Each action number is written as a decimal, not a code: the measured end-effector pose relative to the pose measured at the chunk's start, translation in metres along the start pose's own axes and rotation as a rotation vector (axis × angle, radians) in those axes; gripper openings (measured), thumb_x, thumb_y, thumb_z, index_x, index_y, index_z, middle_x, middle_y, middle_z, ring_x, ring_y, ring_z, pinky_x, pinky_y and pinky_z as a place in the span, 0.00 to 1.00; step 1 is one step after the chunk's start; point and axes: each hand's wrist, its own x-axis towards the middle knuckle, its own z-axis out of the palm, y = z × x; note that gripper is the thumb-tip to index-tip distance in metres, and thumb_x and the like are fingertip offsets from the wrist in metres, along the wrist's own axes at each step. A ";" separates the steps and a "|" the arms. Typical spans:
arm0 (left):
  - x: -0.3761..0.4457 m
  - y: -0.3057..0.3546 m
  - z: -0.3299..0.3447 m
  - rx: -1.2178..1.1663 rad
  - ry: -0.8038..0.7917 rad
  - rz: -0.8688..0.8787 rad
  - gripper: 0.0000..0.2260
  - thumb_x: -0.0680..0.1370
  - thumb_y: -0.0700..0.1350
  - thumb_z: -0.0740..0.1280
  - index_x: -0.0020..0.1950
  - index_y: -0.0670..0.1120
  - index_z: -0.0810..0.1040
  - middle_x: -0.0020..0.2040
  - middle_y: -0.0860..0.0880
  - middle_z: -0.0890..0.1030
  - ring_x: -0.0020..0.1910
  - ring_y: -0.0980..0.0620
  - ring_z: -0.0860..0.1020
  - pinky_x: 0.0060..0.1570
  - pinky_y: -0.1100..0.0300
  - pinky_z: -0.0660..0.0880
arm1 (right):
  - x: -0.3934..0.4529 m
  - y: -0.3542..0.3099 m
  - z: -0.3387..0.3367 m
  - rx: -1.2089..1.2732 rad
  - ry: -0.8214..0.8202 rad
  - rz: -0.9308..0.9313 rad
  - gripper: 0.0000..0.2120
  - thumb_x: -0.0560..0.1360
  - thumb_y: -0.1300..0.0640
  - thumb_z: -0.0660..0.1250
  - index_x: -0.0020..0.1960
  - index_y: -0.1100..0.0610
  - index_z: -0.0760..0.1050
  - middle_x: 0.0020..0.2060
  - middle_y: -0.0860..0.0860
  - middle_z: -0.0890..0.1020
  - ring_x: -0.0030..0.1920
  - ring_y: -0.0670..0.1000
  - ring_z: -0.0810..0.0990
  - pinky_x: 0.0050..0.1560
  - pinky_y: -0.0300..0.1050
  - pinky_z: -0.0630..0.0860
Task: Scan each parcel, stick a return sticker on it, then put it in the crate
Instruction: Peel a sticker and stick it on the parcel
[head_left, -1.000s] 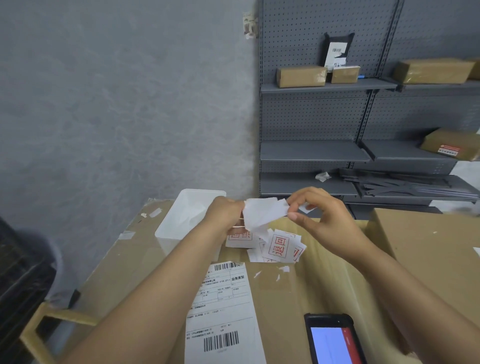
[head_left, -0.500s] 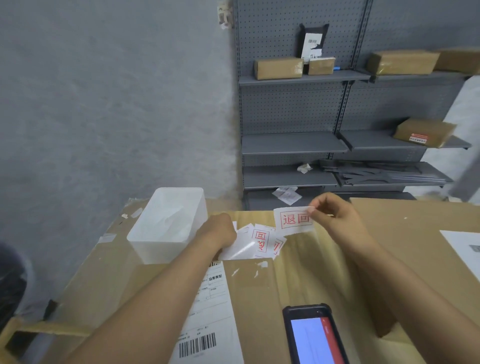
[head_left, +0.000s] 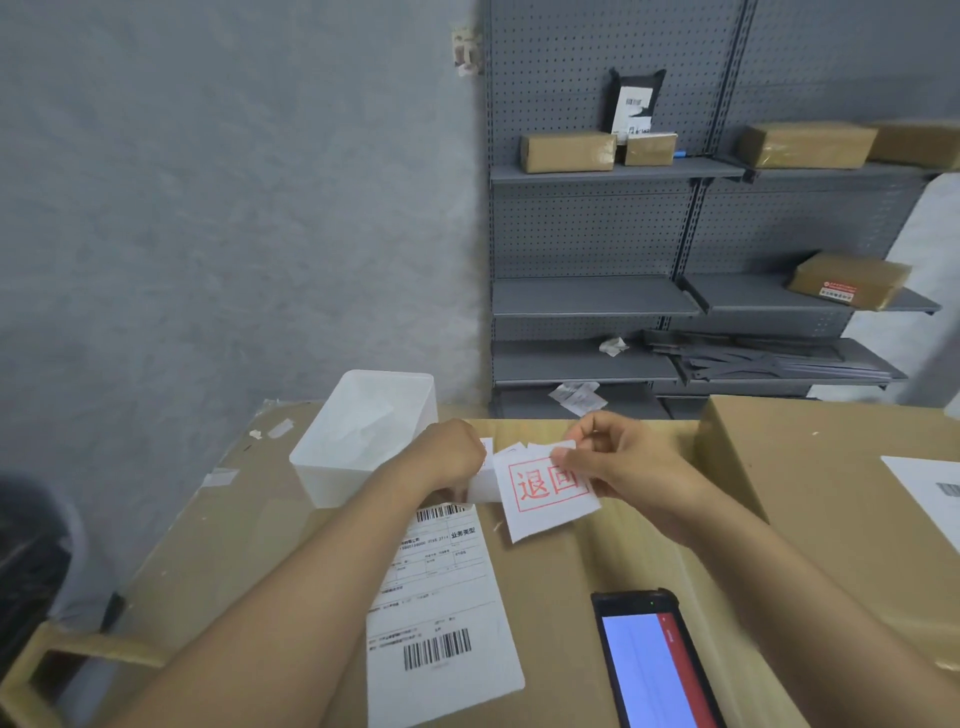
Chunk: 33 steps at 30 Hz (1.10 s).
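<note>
The right hand (head_left: 621, 465) pinches a white sticker (head_left: 545, 491) with red characters in a red frame, thumb and fingers curled on its upper right edge, and holds it over the far part of the parcel (head_left: 561, 566). The left hand (head_left: 449, 457) is beside it, fingers curled down and turned away from the camera; it seems to hold a piece of white backing paper (head_left: 483, 483) which touches the left edge of the sticker, but the grip itself is hidden. The parcel is a big brown carton lying flat in front of the person, with a white label (head_left: 441, 613) carrying 2 barcodes on its top. A scanner (head_left: 649, 665) with a lit blue screen lies on the parcel near the right forearm. A white plastic tub (head_left: 363, 441) stands on the far left corner, just beside the left hand. A second carton (head_left: 831, 493) stands at the right. Behind are grey shelves (head_left: 597, 301) with several small brown boxes.
</note>
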 end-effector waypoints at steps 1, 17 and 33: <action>-0.003 -0.002 -0.002 0.025 0.029 0.037 0.11 0.79 0.42 0.57 0.54 0.43 0.78 0.50 0.42 0.82 0.43 0.41 0.81 0.48 0.50 0.81 | -0.002 0.002 0.004 -0.022 0.001 0.018 0.06 0.73 0.63 0.71 0.45 0.61 0.73 0.46 0.65 0.83 0.45 0.58 0.85 0.48 0.55 0.80; -0.083 -0.024 -0.007 0.111 0.060 0.293 0.11 0.77 0.47 0.62 0.58 0.55 0.75 0.48 0.51 0.77 0.37 0.56 0.74 0.39 0.61 0.70 | -0.022 0.012 0.042 -0.290 0.253 0.103 0.16 0.67 0.60 0.77 0.49 0.61 0.74 0.40 0.54 0.84 0.38 0.48 0.85 0.28 0.36 0.74; -0.103 -0.015 0.018 0.422 0.220 0.393 0.14 0.77 0.52 0.62 0.61 0.53 0.74 0.58 0.47 0.72 0.60 0.45 0.70 0.53 0.53 0.71 | -0.041 0.011 0.057 -1.203 0.387 -0.265 0.20 0.72 0.50 0.68 0.60 0.54 0.70 0.56 0.50 0.72 0.57 0.53 0.71 0.49 0.43 0.69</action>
